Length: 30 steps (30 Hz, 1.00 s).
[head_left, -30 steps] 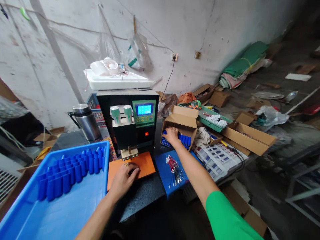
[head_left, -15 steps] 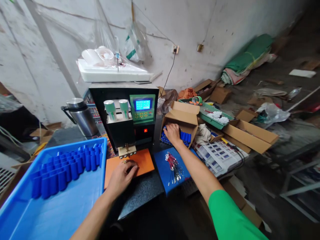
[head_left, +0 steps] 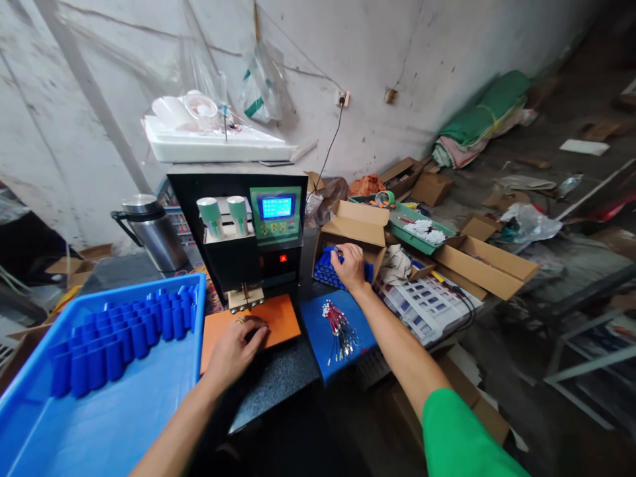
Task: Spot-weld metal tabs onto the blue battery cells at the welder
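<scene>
My right hand [head_left: 350,266] reaches into an open cardboard box [head_left: 355,230] full of blue cylindrical cells [head_left: 325,270] and pinches one at its fingertips. My left hand [head_left: 233,346] rests, fingers curled, on an orange plate [head_left: 283,315] under the electrode head [head_left: 244,298] of a black spot-welding machine [head_left: 238,225] with a green control panel. It seems to cover something small, which I cannot make out. A blue pad [head_left: 318,338] between my arms carries a bunch of red wires [head_left: 338,328].
A big blue tray [head_left: 124,411] at left holds rows of blue cells [head_left: 119,334]. A steel kettle [head_left: 152,232] stands behind it. Open cardboard boxes [head_left: 489,265], a green tray [head_left: 415,235] and white printed sheets [head_left: 427,305] crowd the right side. A white foam tray [head_left: 213,146] tops the machine.
My right hand has drawn slightly back and up in the box with a blue cell at its fingertips. My left hand stays on the orange plate. The view has drifted a little.
</scene>
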Available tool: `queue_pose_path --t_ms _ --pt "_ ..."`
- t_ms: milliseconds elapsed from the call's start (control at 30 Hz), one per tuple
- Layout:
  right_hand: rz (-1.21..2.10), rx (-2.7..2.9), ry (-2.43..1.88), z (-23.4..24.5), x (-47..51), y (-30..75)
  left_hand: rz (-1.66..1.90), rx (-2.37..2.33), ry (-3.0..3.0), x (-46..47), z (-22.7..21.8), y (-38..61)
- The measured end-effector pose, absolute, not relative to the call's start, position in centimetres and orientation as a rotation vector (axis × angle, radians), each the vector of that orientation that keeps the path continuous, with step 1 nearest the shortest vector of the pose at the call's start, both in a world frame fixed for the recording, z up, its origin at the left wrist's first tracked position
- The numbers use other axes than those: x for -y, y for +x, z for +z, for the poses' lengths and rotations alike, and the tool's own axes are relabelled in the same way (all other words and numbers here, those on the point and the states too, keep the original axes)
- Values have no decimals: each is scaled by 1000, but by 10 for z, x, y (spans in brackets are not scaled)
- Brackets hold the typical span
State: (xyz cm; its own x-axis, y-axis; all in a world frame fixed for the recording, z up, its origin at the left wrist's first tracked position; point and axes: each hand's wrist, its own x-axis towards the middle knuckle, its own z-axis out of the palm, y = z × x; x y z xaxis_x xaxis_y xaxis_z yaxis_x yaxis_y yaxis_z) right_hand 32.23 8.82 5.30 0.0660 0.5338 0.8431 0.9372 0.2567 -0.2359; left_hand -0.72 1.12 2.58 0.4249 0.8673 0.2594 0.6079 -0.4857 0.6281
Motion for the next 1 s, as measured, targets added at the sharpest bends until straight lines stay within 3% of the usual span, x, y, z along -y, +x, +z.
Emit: queue_pose_path --t_ms 133,433,733,1000 --pt "-200 1290 -1295 66 -57 311 797 -1252 2243 -12 24 -8" --pt "1107 444 -770 71 -3 279 828 -1193 2274 -14 28 -6" --pt "1422 218 -581 48 51 226 860 -1180 2309 -13 24 -7" --pt "1441 207 -691 22 106 194 903 -1214 2050 32 53 11"
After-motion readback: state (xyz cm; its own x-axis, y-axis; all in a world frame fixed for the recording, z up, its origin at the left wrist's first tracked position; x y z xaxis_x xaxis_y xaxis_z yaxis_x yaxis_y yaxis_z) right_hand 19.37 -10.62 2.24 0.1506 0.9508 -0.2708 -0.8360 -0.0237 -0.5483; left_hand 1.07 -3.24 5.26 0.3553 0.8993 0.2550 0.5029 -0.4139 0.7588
